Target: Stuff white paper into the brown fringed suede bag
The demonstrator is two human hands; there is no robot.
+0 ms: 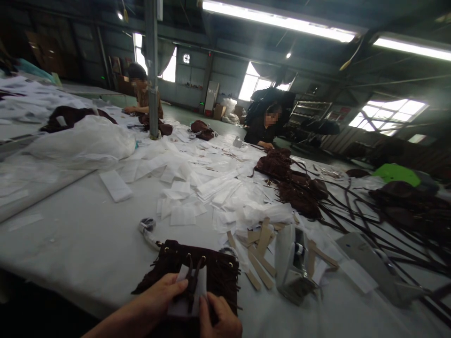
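Workshop hall, strip lights overhead, long white table [88,234] littered with cut pieces. Left hand [158,293] at near edge: thumb and fingers pinched on the left side of a white paper card [183,300]. Right hand [220,319]: fingertips closed on the card's lower right edge. Card lies on a dark brown fringed suede pouch [218,274], flat on the table just before the person; pouch's drawstring [192,281] crosses the card. Just right: tan strips [260,253], a clear plastic bag [292,267]. Beyond: scattered white paper slips [197,188], more brown pouches [292,183]. Two other people work at the far side of the table.
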